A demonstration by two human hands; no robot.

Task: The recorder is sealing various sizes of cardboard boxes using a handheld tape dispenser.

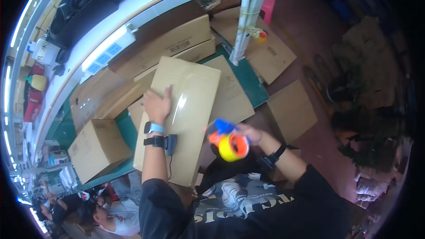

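A long cardboard box (195, 102) lies closed in front of me, with a shiny strip of clear tape along its top. My left hand (157, 105) rests on that box near its left edge, fingers stretched out and holding nothing. To the right of the box, my right hand (250, 133) is closed around the handle of a tape dispenser (223, 127). The dispenser is blue and orange-red and carries a yellow roll of tape (229, 150). It is held in the air, apart from the box. Part of the grip is hidden by the dispenser and blur.
The green table (261, 95) bears flattened cardboard (232, 88) and a smaller box (99, 146) at left. A white power strip (108, 48) runs along the shelf edge. A white post (248, 17) stands at the far right. Other people (108, 214) sit at lower left.
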